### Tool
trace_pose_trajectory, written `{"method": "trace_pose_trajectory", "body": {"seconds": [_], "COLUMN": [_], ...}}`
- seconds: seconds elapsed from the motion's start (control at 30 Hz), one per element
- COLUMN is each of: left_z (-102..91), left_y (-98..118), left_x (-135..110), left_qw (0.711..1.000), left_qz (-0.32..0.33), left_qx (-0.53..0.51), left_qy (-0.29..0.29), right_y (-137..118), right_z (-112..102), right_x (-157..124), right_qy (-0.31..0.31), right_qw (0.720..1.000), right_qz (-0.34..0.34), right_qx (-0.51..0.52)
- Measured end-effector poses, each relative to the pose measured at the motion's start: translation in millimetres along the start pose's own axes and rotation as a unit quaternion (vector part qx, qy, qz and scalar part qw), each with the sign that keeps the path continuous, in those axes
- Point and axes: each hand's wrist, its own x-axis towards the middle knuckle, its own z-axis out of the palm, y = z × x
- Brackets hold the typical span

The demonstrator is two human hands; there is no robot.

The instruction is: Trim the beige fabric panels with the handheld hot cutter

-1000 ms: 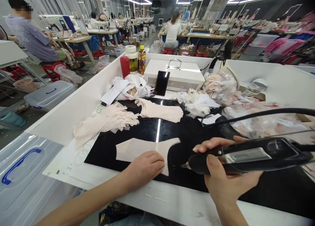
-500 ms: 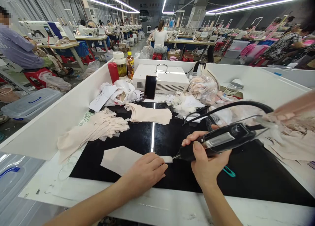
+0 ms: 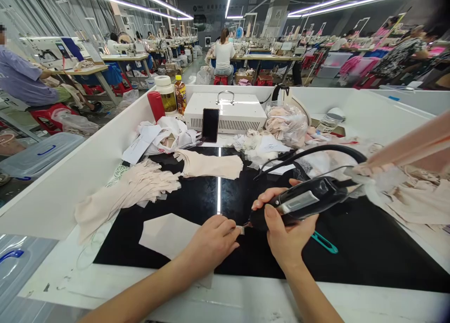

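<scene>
Two hands are seen on the black worktop point(image 3: 369, 252): the left hand point(image 3: 211, 241) is pressed flat on a pale fabric piece point(image 3: 163, 231) near the front edge, and the right hand point(image 3: 286, 238) is clamped round a black tool point(image 3: 304, 200). Beyond, the bottle point(image 3: 180, 94) label cannot be read.

A black handheld tool point(image 3: 302, 202) with a silver panel sits nearly level in the right hand's point(image 3: 286, 236) grasp, thin tip pointing left. A pale beige fabric piece point(image 3: 165, 234) lies flat beneath the left hand point(image 3: 211, 241), its narrow end meeting that tip.
</scene>
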Motion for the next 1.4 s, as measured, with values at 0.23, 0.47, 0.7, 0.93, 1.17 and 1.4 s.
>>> {"method": "trace_pose_trajectory", "body": {"seconds": [0.23,0.47,0.7,0.93,1.17,1.4], "left_z": [-4.0,-0.8,-1.3,-2.1,-6.7,-5.2], "left_y": [0.7,-0.4,-1.4,-0.7,0.9,0.4], "left_x": [-2.2,-2.5,-2.9,-1.7,-0.3,0.3], "left_qw": [1.0,1.0,1.0,1.0,1.0,1.0], "left_qz": [-0.012,-0.008,-0.004,0.001,-0.005,-0.002], "left_qx": [-0.012,-0.003,-0.002,-0.008,-0.01,-0.003], "left_qy": [0.006,0.013,0.013,0.018,0.021,0.025], "right_y": [1.1,0.3,-3.3,3.2,4.9,6.5], "right_z": [-1.0,-0.7,0.2,2.6,2.7,4.1], "right_x": [-0.3,1.3,3.4,0.0,4.5,4.3], "right_qy": [-0.001,0.004,0.013,0.011,0.026,0.029], "right_qw": [1.0,1.0,1.0,1.0,1.0,0.999], "right_qz": [0.006,0.005,-0.006,0.0,-0.013,-0.009], "right_qx": [-0.004,-0.003,0.006,0.006,-0.008,-0.021]}}
